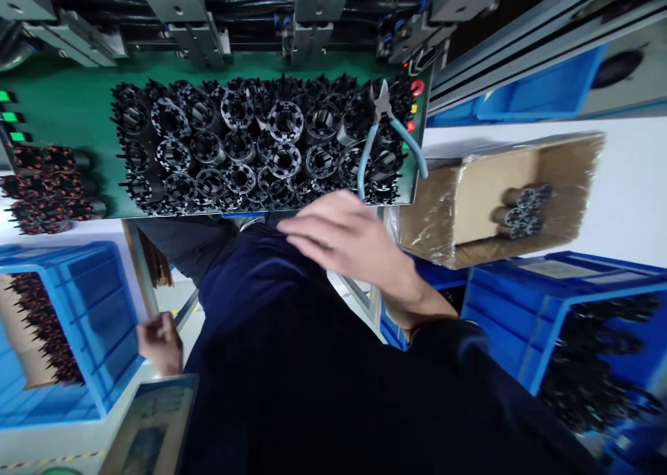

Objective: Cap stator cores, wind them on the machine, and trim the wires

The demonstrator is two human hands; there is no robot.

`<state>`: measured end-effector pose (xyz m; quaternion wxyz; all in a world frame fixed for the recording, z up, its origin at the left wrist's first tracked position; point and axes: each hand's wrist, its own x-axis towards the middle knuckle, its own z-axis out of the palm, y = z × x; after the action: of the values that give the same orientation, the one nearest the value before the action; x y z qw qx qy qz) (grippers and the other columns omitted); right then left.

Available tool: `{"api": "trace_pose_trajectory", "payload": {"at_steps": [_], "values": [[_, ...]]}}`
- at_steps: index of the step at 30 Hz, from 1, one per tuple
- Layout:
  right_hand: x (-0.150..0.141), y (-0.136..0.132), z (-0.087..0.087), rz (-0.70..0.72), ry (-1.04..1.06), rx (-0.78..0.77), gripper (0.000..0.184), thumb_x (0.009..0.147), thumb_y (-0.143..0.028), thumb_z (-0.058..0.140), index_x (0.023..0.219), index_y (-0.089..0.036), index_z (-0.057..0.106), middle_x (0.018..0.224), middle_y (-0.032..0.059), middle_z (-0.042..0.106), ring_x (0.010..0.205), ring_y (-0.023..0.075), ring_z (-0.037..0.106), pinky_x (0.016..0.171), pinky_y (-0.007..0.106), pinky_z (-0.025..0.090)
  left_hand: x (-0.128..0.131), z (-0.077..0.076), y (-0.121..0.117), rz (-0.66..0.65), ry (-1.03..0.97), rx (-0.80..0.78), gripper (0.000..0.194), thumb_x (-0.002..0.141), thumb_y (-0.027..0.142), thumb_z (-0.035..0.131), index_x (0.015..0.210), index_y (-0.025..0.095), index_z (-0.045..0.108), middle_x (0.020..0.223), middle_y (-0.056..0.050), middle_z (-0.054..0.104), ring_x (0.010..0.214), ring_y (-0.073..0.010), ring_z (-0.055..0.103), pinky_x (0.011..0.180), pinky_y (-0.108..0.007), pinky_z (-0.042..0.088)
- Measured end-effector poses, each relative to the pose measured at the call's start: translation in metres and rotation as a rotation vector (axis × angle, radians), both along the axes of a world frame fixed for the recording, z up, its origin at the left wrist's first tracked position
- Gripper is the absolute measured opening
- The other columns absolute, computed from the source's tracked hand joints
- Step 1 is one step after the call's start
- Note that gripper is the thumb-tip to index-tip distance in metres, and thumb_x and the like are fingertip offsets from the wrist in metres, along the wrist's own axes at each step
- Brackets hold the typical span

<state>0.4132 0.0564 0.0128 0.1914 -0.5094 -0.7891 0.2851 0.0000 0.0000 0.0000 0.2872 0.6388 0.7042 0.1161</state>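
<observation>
My right hand (349, 242) is just off the front edge of the green bench top (117, 65), palm down, with its fingers stretched out and nothing visible in them. Beyond it are rows of black ring-shaped parts (285, 122) with toothed rims, packed closely together. A pair of cutting pliers (383, 107) with light blue handles lies on top of these parts, to the right, jaws pointing away from me. Low at my left side, my left hand (160, 343) is curled closed and slightly blurred. Whether anything is inside it is hidden.
Smaller parts with orange-brown windings (49, 187) stand at the bench's left. A machine with metal blocks (174, 3) spans the back. On the right is a cardboard box (490, 204) with several cylinders. Blue crates (99, 322) flank me, the right crate (511, 322) holding black parts.
</observation>
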Motion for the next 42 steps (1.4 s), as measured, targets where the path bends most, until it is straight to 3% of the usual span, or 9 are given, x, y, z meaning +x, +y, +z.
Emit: {"api": "trace_pose_trajectory", "payload": {"at_steps": [3, 7, 11, 15, 24, 28, 31, 36, 42], "values": [[0.035, 0.007, 0.014, -0.269, -0.180, 0.131, 0.025, 0.125, -0.042, 0.065, 0.139, -0.034, 0.084, 0.137, 0.0091, 0.082, 0.127, 0.0374, 0.074, 0.117, 0.065, 0.059, 0.001, -0.013, 0.035, 0.127, 0.005, 0.367, 0.031, 0.106, 0.055, 0.080, 0.097, 0.028, 0.067, 0.087, -0.001, 0.063, 0.077, -0.0245, 0.062, 0.077, -0.046, 0.058], [0.050, 0.029, 0.002, -0.297, -0.342, 0.136, 0.026, 0.121, -0.046, 0.069, 0.138, -0.030, 0.082, 0.158, 0.0148, 0.072, 0.143, 0.0467, 0.064, 0.123, 0.078, 0.055, 0.084, -0.011, 0.121, -0.371, -0.114, 0.720, 0.022, 0.102, 0.052, 0.089, 0.107, 0.031, 0.085, 0.101, -0.007, 0.082, 0.096, -0.0328, 0.077, 0.093, -0.053, 0.061], [0.040, 0.043, -0.014, -0.278, -0.420, 0.086, 0.020, 0.117, -0.040, 0.077, 0.130, -0.026, 0.084, 0.164, 0.0162, 0.068, 0.150, 0.0484, 0.058, 0.125, 0.075, 0.054, 0.177, -0.011, 0.176, -0.678, 0.013, 0.488, 0.037, 0.111, 0.061, 0.081, 0.127, 0.027, 0.084, 0.135, -0.018, 0.077, 0.131, -0.0446, 0.071, 0.104, -0.056, 0.060], [0.033, 0.043, -0.015, -0.266, -0.433, 0.105, 0.016, 0.115, -0.035, 0.080, 0.126, -0.025, 0.087, 0.170, 0.0166, 0.067, 0.155, 0.0504, 0.057, 0.128, 0.077, 0.052, 0.204, -0.024, 0.184, -0.772, 0.074, 0.406, 0.024, 0.112, 0.046, 0.081, 0.120, 0.023, 0.083, 0.138, -0.022, 0.072, 0.136, -0.0494, 0.066, 0.110, -0.064, 0.058], [0.032, 0.042, 0.036, -0.284, -0.148, 0.380, 0.017, 0.119, -0.045, 0.077, 0.128, -0.031, 0.077, 0.163, 0.0163, 0.077, 0.141, 0.0409, 0.078, 0.116, 0.066, 0.071, 0.131, 0.034, 0.185, -0.549, -0.383, 0.564, 0.022, 0.118, 0.047, 0.077, 0.112, 0.026, 0.079, 0.144, -0.012, 0.081, 0.132, -0.0320, 0.076, 0.113, -0.054, 0.065], [0.012, 0.096, 0.060, -0.312, 0.012, 0.460, 0.060, 0.111, -0.064, 0.087, 0.157, -0.030, 0.069, 0.140, 0.0134, 0.084, 0.096, 0.0274, 0.082, 0.080, 0.044, 0.074, 0.062, 0.066, 0.260, -0.238, -0.482, 0.581, 0.075, 0.090, 0.072, 0.103, 0.140, 0.026, 0.073, 0.127, -0.005, 0.083, 0.113, -0.0258, 0.081, 0.091, -0.046, 0.067], [-0.009, 0.169, 0.064, -0.249, 0.025, 0.445, 0.064, 0.109, -0.069, 0.085, 0.154, -0.025, 0.074, 0.133, 0.0110, 0.083, 0.086, 0.0225, 0.078, 0.086, 0.046, 0.074, 0.018, 0.076, 0.348, -0.193, -0.357, 0.578, 0.102, 0.076, 0.092, 0.103, 0.141, 0.017, 0.081, 0.117, -0.002, 0.085, 0.104, -0.0203, 0.075, 0.093, -0.047, 0.066], [-0.046, 0.290, 0.029, -0.287, 0.066, 0.365, 0.067, 0.103, -0.068, 0.087, 0.149, -0.020, 0.078, 0.139, 0.0143, 0.081, 0.094, 0.0260, 0.081, 0.099, 0.054, 0.074, -0.010, 0.053, 0.458, -0.168, -0.133, 0.592, 0.120, 0.055, 0.109, 0.099, 0.130, 0.016, 0.088, 0.102, 0.002, 0.085, 0.088, -0.0155, 0.062, 0.094, -0.049, 0.063], [-0.064, 0.325, -0.014, -0.333, -0.039, 0.220, 0.056, 0.097, -0.051, 0.092, 0.139, -0.016, 0.081, 0.125, 0.0145, 0.083, 0.102, 0.0299, 0.081, 0.108, 0.051, 0.068, -0.017, 0.009, 0.481, -0.278, -0.162, 0.358, 0.107, 0.059, 0.091, 0.103, 0.124, 0.008, 0.085, 0.086, 0.009, 0.073, 0.087, -0.0082, 0.053, 0.094, -0.034, 0.052]]}}
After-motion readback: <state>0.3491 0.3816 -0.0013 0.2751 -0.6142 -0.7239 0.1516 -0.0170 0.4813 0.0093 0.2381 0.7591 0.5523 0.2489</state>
